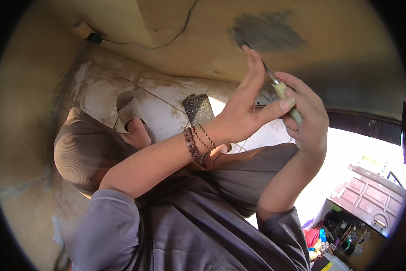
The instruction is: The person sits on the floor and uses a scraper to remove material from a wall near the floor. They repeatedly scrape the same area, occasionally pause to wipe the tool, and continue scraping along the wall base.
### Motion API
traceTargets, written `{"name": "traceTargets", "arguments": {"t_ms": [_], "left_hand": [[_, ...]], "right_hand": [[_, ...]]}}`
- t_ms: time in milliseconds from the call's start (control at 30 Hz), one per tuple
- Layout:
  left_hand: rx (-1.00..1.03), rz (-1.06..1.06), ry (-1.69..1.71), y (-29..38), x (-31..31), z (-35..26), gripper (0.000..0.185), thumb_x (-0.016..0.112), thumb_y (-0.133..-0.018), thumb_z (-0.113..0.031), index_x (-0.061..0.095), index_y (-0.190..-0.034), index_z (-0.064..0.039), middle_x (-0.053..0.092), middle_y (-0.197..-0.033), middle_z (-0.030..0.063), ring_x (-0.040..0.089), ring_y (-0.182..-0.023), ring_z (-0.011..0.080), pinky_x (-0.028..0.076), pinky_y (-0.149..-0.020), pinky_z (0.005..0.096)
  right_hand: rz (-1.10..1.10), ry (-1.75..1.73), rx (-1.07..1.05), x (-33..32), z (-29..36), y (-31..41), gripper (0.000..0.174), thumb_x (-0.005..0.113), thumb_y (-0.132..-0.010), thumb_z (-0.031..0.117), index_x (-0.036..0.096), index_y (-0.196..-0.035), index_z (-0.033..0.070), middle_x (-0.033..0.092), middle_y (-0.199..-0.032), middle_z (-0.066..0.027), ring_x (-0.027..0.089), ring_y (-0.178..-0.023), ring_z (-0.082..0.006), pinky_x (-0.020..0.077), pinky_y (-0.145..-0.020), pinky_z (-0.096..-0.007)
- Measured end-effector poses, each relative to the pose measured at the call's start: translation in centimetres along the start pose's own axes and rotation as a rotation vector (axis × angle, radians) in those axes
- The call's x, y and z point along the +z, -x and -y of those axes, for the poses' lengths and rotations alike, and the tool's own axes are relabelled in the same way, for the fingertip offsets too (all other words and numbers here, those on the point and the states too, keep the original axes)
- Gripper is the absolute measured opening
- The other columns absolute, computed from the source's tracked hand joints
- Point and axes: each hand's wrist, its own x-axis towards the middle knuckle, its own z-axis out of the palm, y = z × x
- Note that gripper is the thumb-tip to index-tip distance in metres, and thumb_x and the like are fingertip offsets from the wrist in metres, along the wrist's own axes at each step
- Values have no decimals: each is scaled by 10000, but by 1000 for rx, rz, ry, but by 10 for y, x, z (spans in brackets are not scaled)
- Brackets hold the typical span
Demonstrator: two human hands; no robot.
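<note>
My right hand (306, 110) is wrapped around the pale, worn handle (292, 111) of a small trowel or scraper. Its thin metal blade (238, 37) points up and to the left, close to a grey patch (269, 30) on the yellowish wall. Whether the tip touches the wall cannot be told. My left hand (242, 101) has its fingers stretched along the blade, with the fingertips at or against it. The left thumb reaches across to the handle beside my right fingers. Braided bracelets (193, 144) circle the left wrist.
A dark rectangular plate (199, 110) speckled with pale bits lies on dirty floor tiles (162, 123), near a sandalled foot (135, 123). A black plug (94, 38) with a cable (169, 42) hangs along the wall. Mixed household items (347, 237) and a panelled door (369, 196) are at lower right.
</note>
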Motion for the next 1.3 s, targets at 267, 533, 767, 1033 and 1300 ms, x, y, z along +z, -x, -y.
{"name": "traceTargets", "arguments": {"t_ms": [267, 533, 767, 1033, 1300], "left_hand": [[-132, -267, 112, -3, 20, -8, 1063, 599, -911, -492, -72, -1458, 126, -155, -1494, 394, -112, -1433, 433, 85, -1173, 458], [88, -121, -159, -4, 8, -1, 1113, 649, -886, -468, -137, -1477, 55, -191, -1486, 391, -149, -1421, 444, 94, -1164, 479], [19, -57, -135, -5, 3, -4, 1126, 635, -888, -493, -160, -1468, 55, -213, -1487, 377, -136, -1429, 426, 128, -1167, 451], [-43, 2, -28, -1, -11, -8, 1127, 617, -884, -537, -77, -1441, 155, -117, -1514, 379, 35, -1447, 435, 185, -1158, 452], [15, 15, -127, -3, -11, -16, 1163, 607, -888, -544, -191, -1437, 99, -203, -1494, 374, -72, -1441, 413, 95, -1171, 452]], "right_hand": [[39, 53, -50, 0, -18, -21, 322, 554, -884, 177, 655, -1165, 56, 558, -744, 5, 400, -563, -47, 282, -466, -203], [83, -69, -30, -5, 2, -9, 358, 558, -870, 176, 636, -1190, 37, 542, -698, -2, 345, -477, -25, 221, -416, -190], [57, 67, -144, -2, -2, -19, 348, 576, -869, 204, 653, -1145, 6, 551, -701, 3, 448, -568, -63, 340, -501, -221], [127, 137, -16, -17, 15, -13, 367, 555, -882, 195, 638, -1175, -10, 585, -727, -31, 482, -606, -47, 360, -531, -208], [78, 52, -78, -6, 11, -8, 361, 597, -864, 209, 649, -1167, 19, 608, -783, -30, 535, -689, -94, 416, -613, -240]]}}
